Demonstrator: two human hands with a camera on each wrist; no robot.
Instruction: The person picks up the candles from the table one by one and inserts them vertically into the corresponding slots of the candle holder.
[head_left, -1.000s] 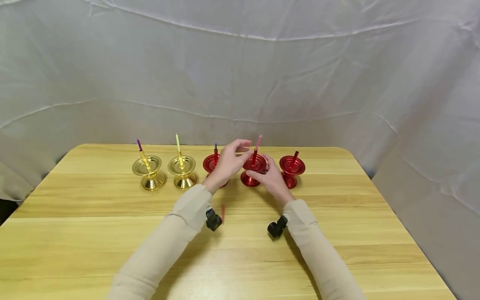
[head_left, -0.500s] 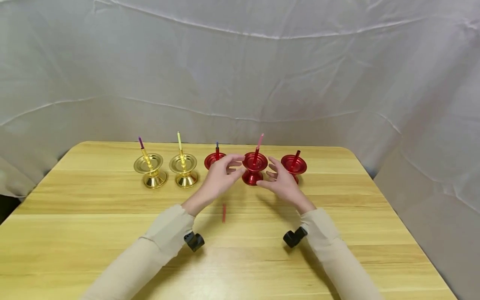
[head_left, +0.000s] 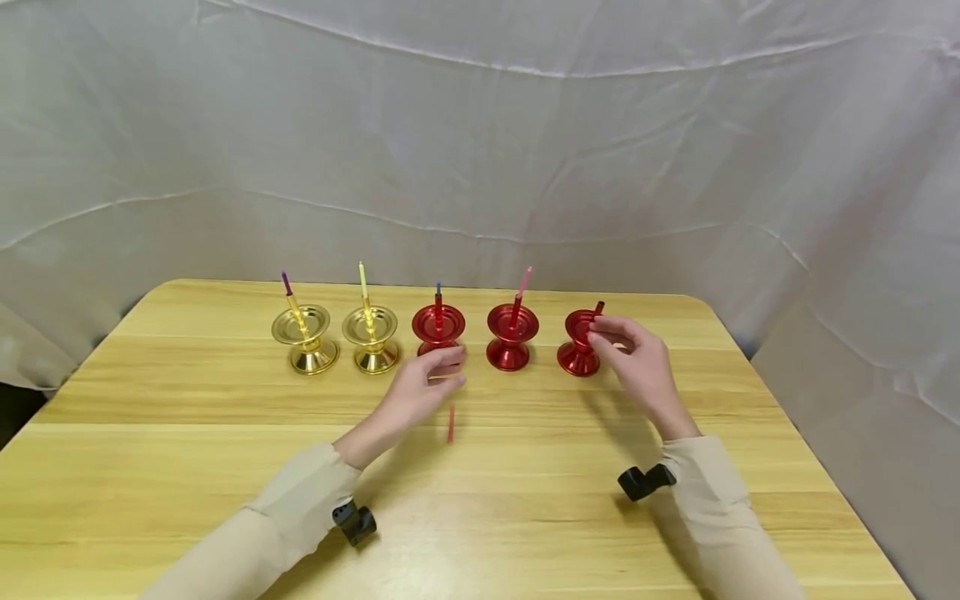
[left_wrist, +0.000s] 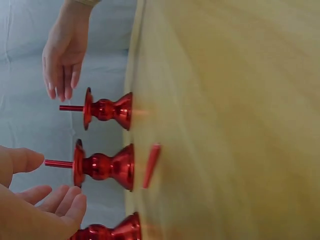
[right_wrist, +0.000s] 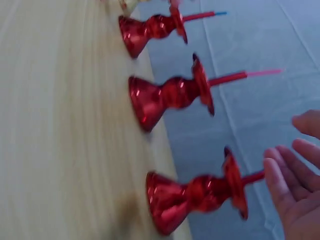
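My left hand (head_left: 412, 396) hovers over the table with loosely bent fingers, holding nothing. It is in front of a red candle holder (head_left: 438, 321) whose stem bears a blue candle (head_left: 438, 288). Just right of and below this hand, a thin red candle (head_left: 451, 423) lies on the table. My right hand (head_left: 637, 362) is beside the rightmost red candle holder (head_left: 577, 358), whose stem has no candle. In the right wrist view its fingers (right_wrist: 280, 185) overlap the stem tip; contact cannot be told. A middle red candle holder (head_left: 507, 356) carries a pink candle (head_left: 523, 282).
Two gold candle holders stand at the left: one (head_left: 312, 360) with a purple candle (head_left: 287, 283), the other (head_left: 376, 358) with a pale yellow candle (head_left: 363, 281). A grey cloth (head_left: 480, 150) hangs behind the wooden table (head_left: 525, 517).
Both hands have drawn away from the middle red candle holder. The left hand has moved left and nearer; the right hand has moved right to the rightmost holder. The lying candle stays put.
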